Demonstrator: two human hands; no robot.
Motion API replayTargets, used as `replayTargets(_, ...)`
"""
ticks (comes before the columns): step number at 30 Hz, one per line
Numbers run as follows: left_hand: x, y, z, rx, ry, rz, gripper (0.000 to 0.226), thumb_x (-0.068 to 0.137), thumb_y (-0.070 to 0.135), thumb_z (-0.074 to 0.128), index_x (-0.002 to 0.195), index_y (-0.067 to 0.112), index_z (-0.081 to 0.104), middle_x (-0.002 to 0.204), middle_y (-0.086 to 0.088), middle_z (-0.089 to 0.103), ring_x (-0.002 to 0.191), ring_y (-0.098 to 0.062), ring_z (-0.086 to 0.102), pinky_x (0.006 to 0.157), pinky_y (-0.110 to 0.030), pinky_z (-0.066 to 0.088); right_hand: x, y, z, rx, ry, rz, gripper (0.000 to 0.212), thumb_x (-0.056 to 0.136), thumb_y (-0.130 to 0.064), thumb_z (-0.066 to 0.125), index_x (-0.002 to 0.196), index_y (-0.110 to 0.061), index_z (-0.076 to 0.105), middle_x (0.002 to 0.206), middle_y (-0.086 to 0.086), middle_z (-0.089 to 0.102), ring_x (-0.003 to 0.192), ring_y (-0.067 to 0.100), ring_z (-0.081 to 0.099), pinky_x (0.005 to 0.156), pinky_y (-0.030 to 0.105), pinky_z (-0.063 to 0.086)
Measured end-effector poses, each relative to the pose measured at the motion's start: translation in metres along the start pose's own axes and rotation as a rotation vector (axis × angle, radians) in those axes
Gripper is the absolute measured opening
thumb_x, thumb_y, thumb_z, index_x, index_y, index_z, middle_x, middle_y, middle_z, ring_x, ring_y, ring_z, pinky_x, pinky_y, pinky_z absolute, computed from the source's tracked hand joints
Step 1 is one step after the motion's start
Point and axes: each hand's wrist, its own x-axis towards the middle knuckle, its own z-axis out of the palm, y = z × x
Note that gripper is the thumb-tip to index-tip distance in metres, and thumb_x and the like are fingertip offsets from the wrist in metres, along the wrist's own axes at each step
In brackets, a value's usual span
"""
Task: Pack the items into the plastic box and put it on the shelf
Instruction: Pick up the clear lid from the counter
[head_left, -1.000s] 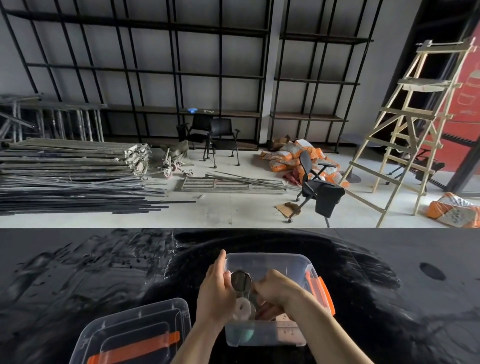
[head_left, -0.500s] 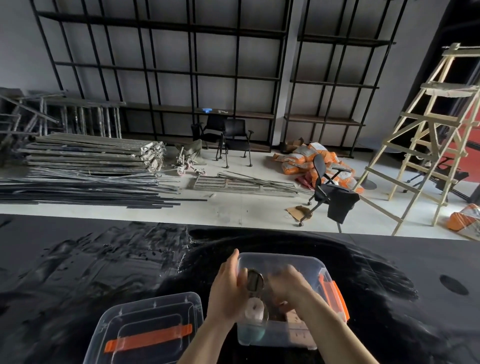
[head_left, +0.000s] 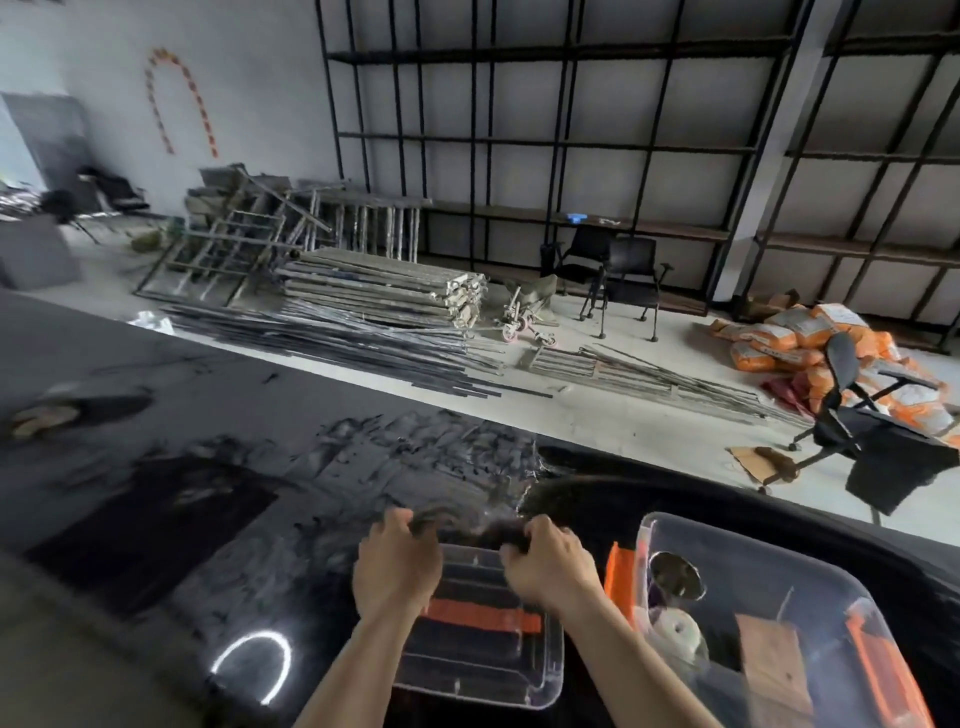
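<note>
The clear plastic lid (head_left: 483, 654) with an orange handle strip lies flat on the black table, low in the middle. My left hand (head_left: 397, 564) grips its far left edge and my right hand (head_left: 550, 564) grips its far right edge. To the right stands the clear plastic box (head_left: 779, 561) with orange latches, open on top. Inside it I see a round metal piece (head_left: 675, 574), a white tape roll (head_left: 675, 634) and a brown cardboard piece (head_left: 769, 654).
The glossy black table (head_left: 208, 493) stretches left and ahead. Beyond it on the floor lie stacked metal planks (head_left: 384, 286), long rods, black chairs (head_left: 623, 275) and orange sacks (head_left: 810, 338). Tall black shelving (head_left: 571, 145) lines the back wall.
Both hands left the box's inside and moved left onto the lid, now gripping its far edge. The view swung left, so the box sits at the right.
</note>
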Motion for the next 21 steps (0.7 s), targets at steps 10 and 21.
replayTargets(10, -0.015, -0.060, -0.005, 0.103, -0.161, -0.220, 0.056, 0.092, 0.055, 0.044, 0.129, 0.015, 0.058, 0.116, -0.004, 0.069, 0.109, -0.027, 0.062, 0.085, -0.036, 0.048, -0.001, 0.014, 0.037, -0.083, -0.057, 0.255, 0.068, 0.088, -0.052, 0.052, 0.140, -0.009, 0.042, 0.141, 0.020, 0.053, 0.133, 0.040, 0.048, 0.107, 0.044, 0.043)
replayTargets(21, 0.012, -0.024, -0.045, 0.120, 0.063, -0.123, 0.053, 0.094, 0.050, 0.044, 0.062, 0.015, 0.068, 0.062, 0.000, 0.070, 0.061, -0.017, 0.062, 0.057, -0.031, 0.040, 0.012, -0.005, -0.002, 0.140, 0.093, 0.099, 0.045, 0.091, -0.041, 0.055, 0.129, -0.016, 0.056, 0.121, 0.007, 0.066, 0.102, 0.027, 0.066, 0.071, 0.033, 0.045)
